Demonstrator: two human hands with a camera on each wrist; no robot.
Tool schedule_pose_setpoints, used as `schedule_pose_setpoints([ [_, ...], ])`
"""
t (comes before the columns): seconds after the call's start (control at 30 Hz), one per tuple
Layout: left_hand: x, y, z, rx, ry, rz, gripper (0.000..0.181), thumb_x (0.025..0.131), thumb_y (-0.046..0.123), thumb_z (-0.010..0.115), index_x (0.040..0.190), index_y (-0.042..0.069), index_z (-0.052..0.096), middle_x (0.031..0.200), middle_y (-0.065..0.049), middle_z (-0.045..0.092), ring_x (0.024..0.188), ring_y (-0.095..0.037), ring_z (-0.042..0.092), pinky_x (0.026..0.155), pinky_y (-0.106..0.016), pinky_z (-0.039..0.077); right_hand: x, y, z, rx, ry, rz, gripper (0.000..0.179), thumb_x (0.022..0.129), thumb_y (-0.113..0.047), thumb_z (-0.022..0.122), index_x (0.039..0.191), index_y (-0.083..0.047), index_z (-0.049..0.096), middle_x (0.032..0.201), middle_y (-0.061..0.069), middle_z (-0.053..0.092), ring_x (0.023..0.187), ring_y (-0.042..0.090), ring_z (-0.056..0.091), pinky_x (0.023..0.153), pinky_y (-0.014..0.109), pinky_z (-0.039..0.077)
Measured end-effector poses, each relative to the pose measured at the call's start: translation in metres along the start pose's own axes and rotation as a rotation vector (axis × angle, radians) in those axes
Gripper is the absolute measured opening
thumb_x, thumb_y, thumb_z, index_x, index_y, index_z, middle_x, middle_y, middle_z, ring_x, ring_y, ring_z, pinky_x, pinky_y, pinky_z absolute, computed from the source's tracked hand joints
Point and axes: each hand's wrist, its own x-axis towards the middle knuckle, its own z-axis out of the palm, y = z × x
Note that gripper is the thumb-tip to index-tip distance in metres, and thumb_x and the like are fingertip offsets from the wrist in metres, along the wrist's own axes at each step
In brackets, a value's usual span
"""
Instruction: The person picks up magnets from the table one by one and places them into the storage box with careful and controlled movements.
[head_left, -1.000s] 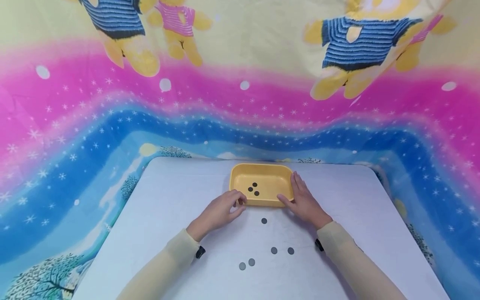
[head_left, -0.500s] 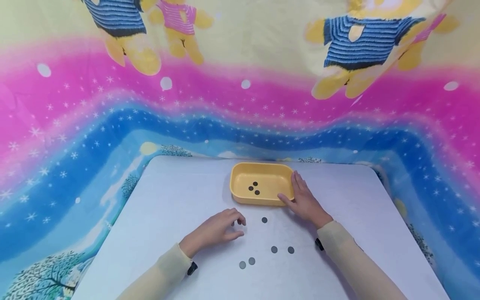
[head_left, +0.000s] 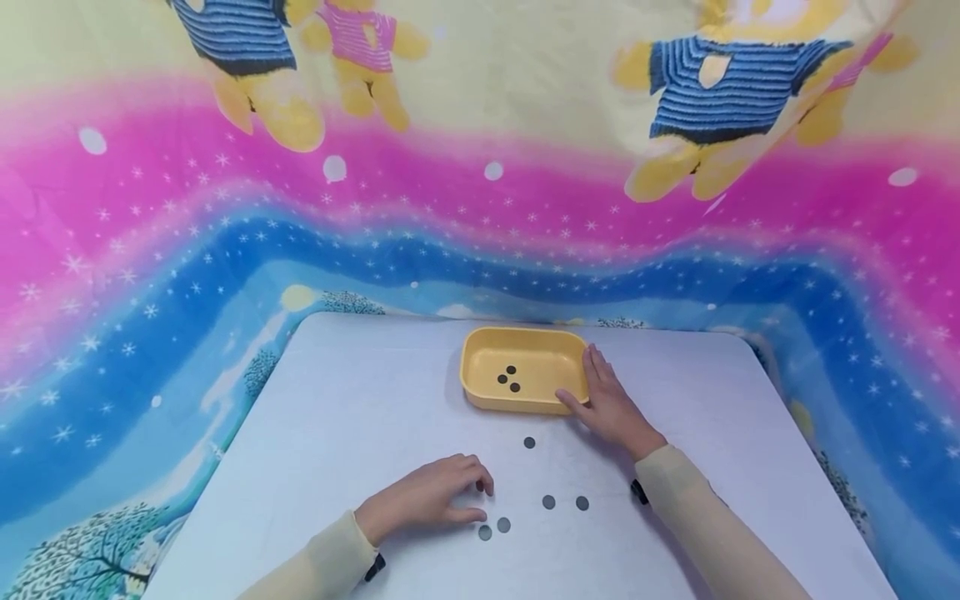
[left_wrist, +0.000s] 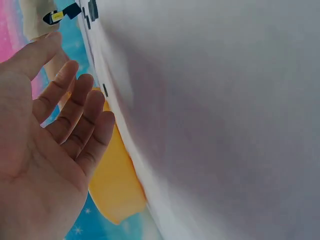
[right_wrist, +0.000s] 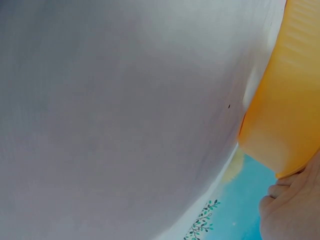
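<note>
My left hand (head_left: 431, 493) hovers over the table, fingers loosely bent and nothing between them. Its thumb tip is close by two flat grey round discs (head_left: 503, 525). In the left wrist view, the palm (left_wrist: 45, 165) and spread fingers show. A yellow plastic box (head_left: 525, 403) stands at the far edge, with three dark discs (head_left: 511, 370) lying inside on its left. My right hand (head_left: 611, 408) holds the box's near right corner, thumb over the rim and fingers along the outer right wall. In the right wrist view, the knuckles (right_wrist: 287, 195) are against the box.
One loose disc (head_left: 529, 442) lies just in front of the box, and two more discs (head_left: 549, 502) lie nearer, right of centre. A white cloth covers the table (head_left: 360, 392). A printed curtain (head_left: 480, 217) closes in the back and sides.
My left hand has moved from the box's near left corner back toward the near pair of discs. The right hand stays on the box, and the discs lie as before.
</note>
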Motion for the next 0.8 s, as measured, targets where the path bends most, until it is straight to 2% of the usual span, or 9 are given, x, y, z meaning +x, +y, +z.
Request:
schedule_pose_setpoints([
  [0.17,-0.0010,0.0018,0.0029,-0.007,-0.036,-0.005,0.027,0.099,0.042,0.079,0.120,0.026,0.069,0.110,0.014,0.063,0.101,0.001,0.057,0.094,-0.017,0.050,-0.0012,0.0008,0.0018,0.002,-0.003,0.011,0.111,0.104,-0.074,0.047,0.170,0.000,-0.003,0.180,0.020,-0.004,0.166,0.037,-0.002,0.133,0.060,0.012],
  [0.47,-0.0026,0.0075,0.0029,0.027,-0.050,0.058,0.026,0.099,0.043,0.079,0.116,0.026,0.070,0.106,0.014,0.063,0.098,0.002,0.056,0.091,-0.014,0.048,-0.0007,0.0002,0.0012,0.000,0.001,0.018,0.111,0.104,-0.075,0.047,0.170,0.000,-0.003,0.180,0.018,-0.005,0.166,0.038,-0.002,0.133,0.060,0.013],
  [0.63,-0.0012,0.0092,0.0040,0.033,-0.081,0.067,0.024,0.097,0.041,0.081,0.115,0.028,0.072,0.105,0.016,0.062,0.098,0.003,0.055,0.091,-0.014,0.047,-0.0006,-0.0005,0.0010,-0.004,0.003,0.018,0.111,0.104,-0.074,0.048,0.170,0.001,-0.001,0.180,0.021,-0.002,0.166,0.038,-0.001,0.133,0.059,0.012],
  [0.8,0.0005,0.0066,0.0067,0.053,-0.105,0.068,0.025,0.095,0.046,0.083,0.112,0.032,0.072,0.106,0.020,0.060,0.098,0.004,0.054,0.092,-0.015,0.048,-0.0009,-0.0008,-0.0004,-0.005,-0.005,0.015,0.111,0.104,-0.074,0.047,0.170,0.001,-0.002,0.179,0.021,-0.003,0.166,0.038,-0.001,0.133,0.059,0.012],
])
